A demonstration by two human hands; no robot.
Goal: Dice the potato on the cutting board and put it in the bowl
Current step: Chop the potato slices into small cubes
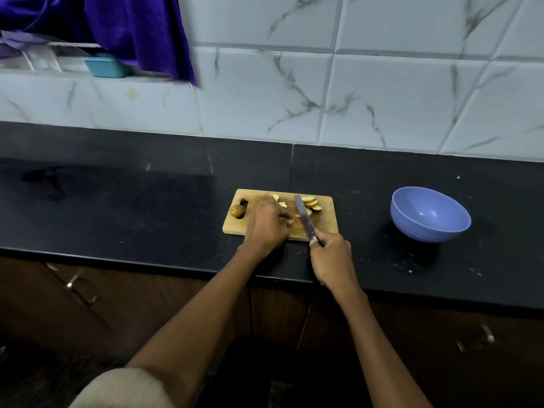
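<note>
Nearest the camera, a pale sleeve [123,388] is seen at the lower left, and two bare forearms are stretched from it toward the black tabletop [117,207]. The right hand [332,257] is placed at the near edge of the wooden cutting board [232,228], its fingers curled round the handle of a knife [304,217]; the handle itself is almost wholly hidden by the grip. The blade is angled away from the person, across the middle of the board, with its tip near the far edge. The left hand [266,223] is laid palm down on the board just left of the blade, its fingers bent onto potato pieces; whether a piece is pinched or only pressed cannot be told. Sliced potato pieces [310,203] are gathered on the far right part of the board, beside the blade, and a few more lie just beyond the left hand. A potato end [237,210], still in its brown skin, sits by the board's handle slot at the left. The blue bowl [431,214] stands on the tabletop well to the right of the board, apart from it, with no potato seen inside. Behind, marbled white wall tiles [382,98] are seen, and a purple cloth [132,30] hangs at the upper left above a small teal container [107,66].
</note>
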